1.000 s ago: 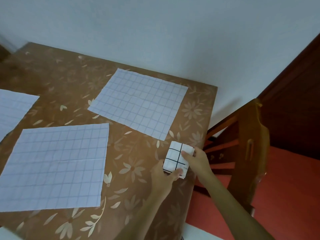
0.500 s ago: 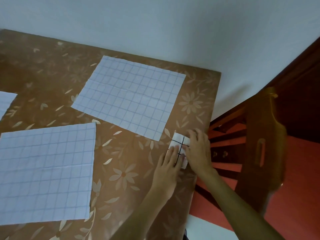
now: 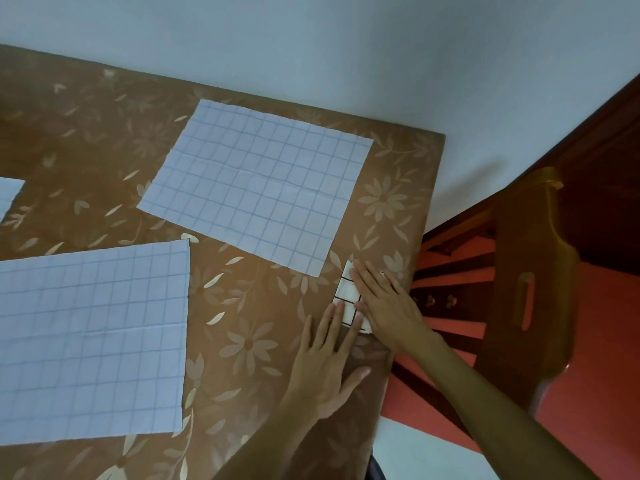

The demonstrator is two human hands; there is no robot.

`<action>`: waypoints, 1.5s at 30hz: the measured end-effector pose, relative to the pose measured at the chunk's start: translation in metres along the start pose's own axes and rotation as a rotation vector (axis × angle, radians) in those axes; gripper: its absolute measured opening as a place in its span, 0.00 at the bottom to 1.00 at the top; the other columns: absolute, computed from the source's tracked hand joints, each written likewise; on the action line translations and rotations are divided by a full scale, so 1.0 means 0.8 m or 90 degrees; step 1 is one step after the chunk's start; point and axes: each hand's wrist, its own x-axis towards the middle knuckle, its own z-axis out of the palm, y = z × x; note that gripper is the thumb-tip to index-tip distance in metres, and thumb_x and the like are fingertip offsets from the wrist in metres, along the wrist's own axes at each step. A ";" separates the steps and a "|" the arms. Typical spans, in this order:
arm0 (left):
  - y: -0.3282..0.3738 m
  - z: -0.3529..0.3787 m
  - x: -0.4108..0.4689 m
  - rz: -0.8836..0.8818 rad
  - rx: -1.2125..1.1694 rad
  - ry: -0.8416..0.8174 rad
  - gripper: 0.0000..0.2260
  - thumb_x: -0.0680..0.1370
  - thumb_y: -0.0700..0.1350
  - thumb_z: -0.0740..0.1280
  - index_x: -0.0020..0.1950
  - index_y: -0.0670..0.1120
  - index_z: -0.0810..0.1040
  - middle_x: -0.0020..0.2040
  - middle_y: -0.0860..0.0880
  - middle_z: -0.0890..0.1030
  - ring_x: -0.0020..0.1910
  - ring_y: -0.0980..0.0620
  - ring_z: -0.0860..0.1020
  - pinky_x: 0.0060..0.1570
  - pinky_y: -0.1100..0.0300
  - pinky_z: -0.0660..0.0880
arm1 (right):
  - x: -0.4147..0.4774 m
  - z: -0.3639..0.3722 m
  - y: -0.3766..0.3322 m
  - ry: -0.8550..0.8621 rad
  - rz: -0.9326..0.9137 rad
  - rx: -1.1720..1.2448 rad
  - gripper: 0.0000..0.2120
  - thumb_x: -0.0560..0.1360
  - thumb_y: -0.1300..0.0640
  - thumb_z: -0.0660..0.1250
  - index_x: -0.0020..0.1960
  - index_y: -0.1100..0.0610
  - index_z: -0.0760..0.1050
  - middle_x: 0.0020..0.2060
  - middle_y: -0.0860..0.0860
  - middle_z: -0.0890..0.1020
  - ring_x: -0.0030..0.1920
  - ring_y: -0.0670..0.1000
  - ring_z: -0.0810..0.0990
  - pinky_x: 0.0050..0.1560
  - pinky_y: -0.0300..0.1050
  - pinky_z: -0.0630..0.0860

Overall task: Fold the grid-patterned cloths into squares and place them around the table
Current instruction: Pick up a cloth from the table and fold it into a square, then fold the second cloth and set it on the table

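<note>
A small folded cloth (image 3: 347, 295), white with a black grid, lies near the right edge of the brown flowered table (image 3: 249, 344). My right hand (image 3: 388, 303) lies flat on it, palm down, and covers most of it. My left hand (image 3: 327, 358) rests flat beside it, fingertips touching its lower left corner. Two large unfolded grid cloths lie spread out: one at the back (image 3: 256, 199), one at the front left (image 3: 90, 344). A corner of a third cloth (image 3: 8, 195) shows at the left edge.
A wooden chair (image 3: 530, 289) stands right against the table's right edge, over a red floor (image 3: 606, 393). A pale wall (image 3: 311, 46) runs along the table's far side. The back cloth's corner lies close to the folded cloth.
The folded cloth was held up between both hands; it has been put down on the table and both hands now lie flat on it. The view has shifted slightly.
</note>
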 end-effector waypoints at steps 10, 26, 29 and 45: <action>-0.003 -0.003 -0.023 -0.006 -0.012 -0.015 0.30 0.83 0.67 0.46 0.82 0.56 0.53 0.83 0.44 0.46 0.82 0.43 0.45 0.77 0.38 0.52 | 0.007 -0.012 -0.005 -0.021 0.022 -0.055 0.30 0.82 0.47 0.46 0.79 0.59 0.58 0.80 0.54 0.58 0.79 0.54 0.59 0.75 0.55 0.52; -0.111 -0.018 -0.155 -0.269 -0.060 0.095 0.23 0.83 0.56 0.52 0.77 0.52 0.66 0.78 0.45 0.67 0.77 0.41 0.66 0.73 0.41 0.66 | 0.010 -0.058 -0.090 0.030 -0.033 0.024 0.24 0.81 0.51 0.49 0.72 0.56 0.70 0.74 0.52 0.70 0.76 0.52 0.65 0.75 0.52 0.59; -0.136 -0.012 -0.186 -0.342 -0.084 0.103 0.23 0.81 0.53 0.55 0.75 0.48 0.70 0.75 0.41 0.71 0.72 0.37 0.71 0.66 0.40 0.73 | 0.013 -0.057 -0.113 0.019 -0.037 0.049 0.21 0.83 0.54 0.56 0.74 0.58 0.68 0.74 0.52 0.70 0.76 0.52 0.65 0.76 0.51 0.58; -0.225 -0.006 -0.242 -0.613 -0.143 0.133 0.10 0.71 0.31 0.72 0.50 0.39 0.82 0.45 0.39 0.83 0.43 0.37 0.82 0.36 0.49 0.79 | -0.048 -0.018 -0.200 -0.092 -0.096 0.115 0.23 0.83 0.47 0.49 0.73 0.53 0.69 0.72 0.50 0.73 0.73 0.52 0.69 0.76 0.51 0.59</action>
